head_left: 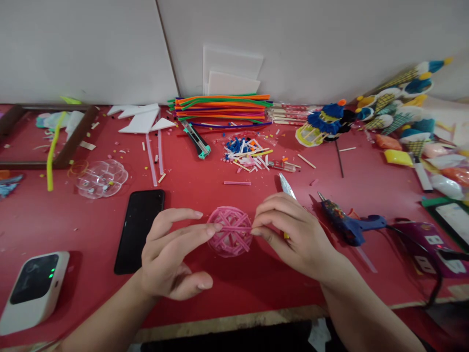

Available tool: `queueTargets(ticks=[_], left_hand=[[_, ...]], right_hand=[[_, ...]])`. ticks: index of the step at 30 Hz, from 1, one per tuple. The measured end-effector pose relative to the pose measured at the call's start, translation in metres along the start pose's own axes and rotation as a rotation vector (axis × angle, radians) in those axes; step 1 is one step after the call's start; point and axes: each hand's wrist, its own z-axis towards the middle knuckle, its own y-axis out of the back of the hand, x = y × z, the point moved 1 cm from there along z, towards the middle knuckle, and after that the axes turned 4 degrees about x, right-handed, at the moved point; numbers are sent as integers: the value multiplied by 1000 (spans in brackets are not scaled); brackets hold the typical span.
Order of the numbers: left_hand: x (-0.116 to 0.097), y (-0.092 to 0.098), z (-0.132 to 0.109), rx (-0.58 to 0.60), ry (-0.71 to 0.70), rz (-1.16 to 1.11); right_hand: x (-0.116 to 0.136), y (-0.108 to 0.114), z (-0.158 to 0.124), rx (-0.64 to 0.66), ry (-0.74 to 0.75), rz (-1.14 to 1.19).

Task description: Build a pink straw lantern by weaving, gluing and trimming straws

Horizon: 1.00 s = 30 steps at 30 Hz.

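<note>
A pink dome (230,238) made of straw pieces over a clear plastic shell sits on the red table (227,298) between my hands. My left hand (172,256) has its fingers stretched out, and its fingertips press the left end of a pink straw piece (234,228) lying across the dome. My right hand (293,232) pinches the right end of that same straw piece. A pair of scissors (287,187) pokes out from behind my right hand; whether the hand holds them is hidden.
A black phone (139,229) lies left of my left hand, with a white device (34,288) at the near left. A blue glue gun (346,222) lies to the right. Behind are cut straw bits (246,152), a utility knife (197,141), a straw stack (222,108), a clear shell (99,178) and feathered toys (397,105).
</note>
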Motion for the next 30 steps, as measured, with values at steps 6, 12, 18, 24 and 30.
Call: queueTargets(ticks=[6,12,18,24,30], left_hand=[[3,-5,-7,-52,15,-77],[2,-7,-5,-64,-1,-91],[1,-4,-2,-23,10,-34],[3,-7,-1,-38,-3,-37],[1,-3,1,-108,20,22]], right_hand=[[0,0,0,-6,5,-2],[0,1,1,-11,0,13],[0,1,1,-6,-7,19],[0,1,1,8,-26,24],[2,1,0,-12,-35,32]])
